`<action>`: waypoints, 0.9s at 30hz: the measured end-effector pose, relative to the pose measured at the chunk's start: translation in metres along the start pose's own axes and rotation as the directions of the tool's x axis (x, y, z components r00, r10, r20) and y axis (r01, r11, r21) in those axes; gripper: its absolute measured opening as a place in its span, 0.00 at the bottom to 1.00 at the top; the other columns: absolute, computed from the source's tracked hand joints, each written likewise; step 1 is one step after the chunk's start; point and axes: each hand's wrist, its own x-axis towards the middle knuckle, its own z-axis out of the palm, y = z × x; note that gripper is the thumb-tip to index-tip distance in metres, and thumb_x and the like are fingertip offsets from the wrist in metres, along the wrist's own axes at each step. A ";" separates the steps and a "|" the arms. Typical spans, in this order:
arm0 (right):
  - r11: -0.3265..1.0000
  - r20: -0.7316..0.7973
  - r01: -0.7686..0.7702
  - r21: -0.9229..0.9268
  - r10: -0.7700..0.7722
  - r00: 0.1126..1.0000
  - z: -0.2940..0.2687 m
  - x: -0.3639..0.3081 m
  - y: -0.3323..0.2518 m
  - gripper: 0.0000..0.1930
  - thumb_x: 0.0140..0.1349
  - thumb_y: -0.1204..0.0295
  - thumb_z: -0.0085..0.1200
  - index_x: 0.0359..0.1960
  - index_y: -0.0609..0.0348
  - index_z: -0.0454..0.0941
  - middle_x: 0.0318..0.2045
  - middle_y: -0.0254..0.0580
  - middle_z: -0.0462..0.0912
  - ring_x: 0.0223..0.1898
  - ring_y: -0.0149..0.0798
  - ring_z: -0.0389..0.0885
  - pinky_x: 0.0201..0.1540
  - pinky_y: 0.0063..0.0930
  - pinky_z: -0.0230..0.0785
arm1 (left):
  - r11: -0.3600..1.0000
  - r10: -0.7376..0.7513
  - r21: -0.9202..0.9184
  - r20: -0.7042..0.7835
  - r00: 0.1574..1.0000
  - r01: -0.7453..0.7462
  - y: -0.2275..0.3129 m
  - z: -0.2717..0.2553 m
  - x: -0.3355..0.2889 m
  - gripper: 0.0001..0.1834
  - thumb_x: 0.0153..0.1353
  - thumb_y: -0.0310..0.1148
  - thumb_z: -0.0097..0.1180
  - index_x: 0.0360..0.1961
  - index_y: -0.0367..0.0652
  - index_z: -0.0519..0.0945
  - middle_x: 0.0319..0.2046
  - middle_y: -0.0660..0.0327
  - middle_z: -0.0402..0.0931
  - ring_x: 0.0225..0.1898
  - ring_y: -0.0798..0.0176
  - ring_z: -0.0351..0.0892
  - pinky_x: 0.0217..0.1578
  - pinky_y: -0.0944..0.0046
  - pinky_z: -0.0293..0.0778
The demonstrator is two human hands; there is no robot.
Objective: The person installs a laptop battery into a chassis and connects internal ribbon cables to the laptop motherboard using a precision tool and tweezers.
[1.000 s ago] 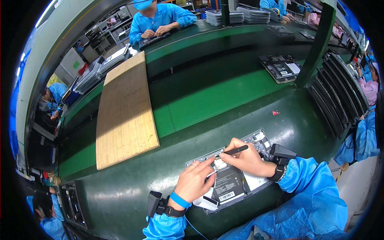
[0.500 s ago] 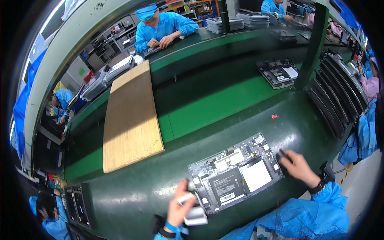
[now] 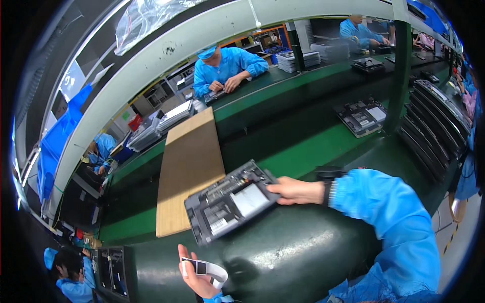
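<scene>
My right hand (image 3: pixel 295 191) is closed on the right edge of an opened tablet or laptop chassis (image 3: pixel 228 198), holding it tilted above the green bench. Circuit boards, a dark battery and a white rectangular patch show inside it. The chassis overlaps the near end of a wooden board (image 3: pixel 189 161). Below and nearer to me, my left hand (image 3: pixel 198 280) has a curled white strip (image 3: pixel 218 274) with dark squares pinched between thumb and fingers. This hand is apart from the chassis.
Another opened chassis (image 3: pixel 364 118) lies at the far right beside a green post (image 3: pixel 399 76). A rack of dark panels (image 3: pixel 434 126) stands at the right. A dark frame (image 3: pixel 113 272) is at the left edge. Across the bench, a person in blue (image 3: pixel 227 70) handles a device.
My right hand has gripped the chassis, lifted it off the bench and carried it left and away from me. My left hand still holds the white strip. The whole view has shifted.
</scene>
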 end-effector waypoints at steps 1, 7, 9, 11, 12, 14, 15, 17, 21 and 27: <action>0.997 0.127 0.048 -0.054 -0.041 0.991 -0.001 0.033 -0.007 0.12 0.63 0.64 0.42 0.37 0.61 0.68 0.29 0.35 0.71 0.19 0.23 0.63 0.14 0.16 0.58 | 0.998 -0.013 0.053 -0.074 0.997 0.017 -0.010 0.000 -0.001 0.26 0.60 0.42 0.46 0.54 0.35 0.67 0.54 0.59 0.66 0.55 0.66 0.64 0.56 0.64 0.56; 0.849 -0.258 0.388 0.358 -0.309 0.915 -0.014 0.142 -0.060 0.17 0.64 0.61 0.44 0.47 0.61 0.65 0.42 0.40 0.72 0.42 0.38 0.75 0.37 0.33 0.74 | 0.916 -0.391 0.221 0.304 0.869 0.334 -0.046 0.056 -0.018 0.07 0.55 0.26 0.53 0.31 0.32 0.77 0.49 0.52 0.71 0.42 0.68 0.71 0.43 0.70 0.65; 0.917 -0.229 0.377 -0.132 -0.398 0.888 -0.059 0.130 -0.071 0.12 0.62 0.67 0.43 0.43 0.60 0.69 0.39 0.45 0.75 0.39 0.42 0.77 0.37 0.35 0.74 | 0.881 -0.460 0.332 0.444 0.769 0.336 -0.064 0.090 -0.012 0.07 0.54 0.27 0.54 0.30 0.32 0.78 0.49 0.52 0.71 0.45 0.65 0.70 0.46 0.68 0.65; 0.689 -0.249 0.268 -0.673 -0.553 0.795 -0.091 0.103 -0.075 0.11 0.60 0.71 0.42 0.41 0.61 0.70 0.37 0.48 0.76 0.37 0.44 0.78 0.37 0.35 0.73 | 0.852 -0.516 0.374 0.486 0.706 0.366 -0.082 0.118 -0.008 0.07 0.54 0.28 0.54 0.31 0.33 0.79 0.48 0.52 0.71 0.48 0.63 0.70 0.48 0.66 0.64; 0.227 -0.168 -0.014 -0.974 -0.679 0.714 -0.122 0.075 -0.079 0.10 0.57 0.75 0.41 0.39 0.63 0.72 0.35 0.51 0.77 0.35 0.46 0.78 0.38 0.35 0.73 | 0.888 -0.443 0.379 0.553 0.705 0.261 -0.098 0.135 -0.008 0.08 0.54 0.29 0.55 0.31 0.35 0.80 0.47 0.53 0.72 0.49 0.60 0.69 0.49 0.64 0.63; 0.023 -0.119 -0.160 -0.987 -0.773 0.623 -0.196 0.024 -0.080 0.11 0.53 0.76 0.41 0.37 0.68 0.72 0.35 0.56 0.77 0.36 0.51 0.78 0.37 0.38 0.71 | 0.912 -0.305 0.410 0.657 0.689 0.014 -0.115 0.169 -0.008 0.08 0.52 0.31 0.56 0.29 0.36 0.81 0.47 0.54 0.72 0.50 0.57 0.68 0.51 0.61 0.62; -0.094 -0.063 -0.291 -0.952 -0.872 0.486 -0.251 0.013 -0.068 0.07 0.46 0.78 0.46 0.29 0.64 0.72 0.26 0.54 0.77 0.30 0.51 0.78 0.30 0.38 0.71 | 0.909 -0.260 0.410 0.706 0.659 -0.081 -0.118 0.193 -0.010 0.08 0.52 0.31 0.57 0.29 0.37 0.81 0.46 0.54 0.73 0.50 0.56 0.68 0.51 0.60 0.62; 0.063 -0.442 -0.626 -0.778 -0.762 0.473 -0.250 -0.058 -0.094 0.09 0.51 0.72 0.48 0.32 0.60 0.76 0.29 0.43 0.79 0.35 0.43 0.78 0.36 0.34 0.71 | 0.930 -0.255 0.366 0.725 0.640 -0.044 -0.132 0.222 -0.010 0.09 0.52 0.32 0.57 0.29 0.36 0.81 0.47 0.53 0.72 0.51 0.57 0.68 0.51 0.61 0.62; 0.036 -0.655 -0.925 -0.377 -0.717 0.239 -0.333 -0.076 -0.076 0.10 0.47 0.71 0.49 0.31 0.63 0.76 0.28 0.50 0.77 0.34 0.46 0.77 0.36 0.37 0.70 | 0.958 -0.287 0.238 0.771 0.568 0.160 -0.156 0.297 -0.028 0.11 0.53 0.33 0.56 0.31 0.35 0.79 0.53 0.49 0.67 0.53 0.57 0.67 0.52 0.64 0.62; -0.385 -0.615 -0.923 0.022 -0.732 0.291 -0.458 -0.029 -0.031 0.17 0.49 0.65 0.51 0.37 0.67 0.78 0.35 0.58 0.79 0.38 0.50 0.79 0.40 0.36 0.70 | 0.907 -0.380 0.183 0.742 0.553 0.379 -0.199 0.363 -0.032 0.13 0.54 0.34 0.57 0.33 0.33 0.79 0.56 0.48 0.64 0.58 0.59 0.62 0.55 0.64 0.58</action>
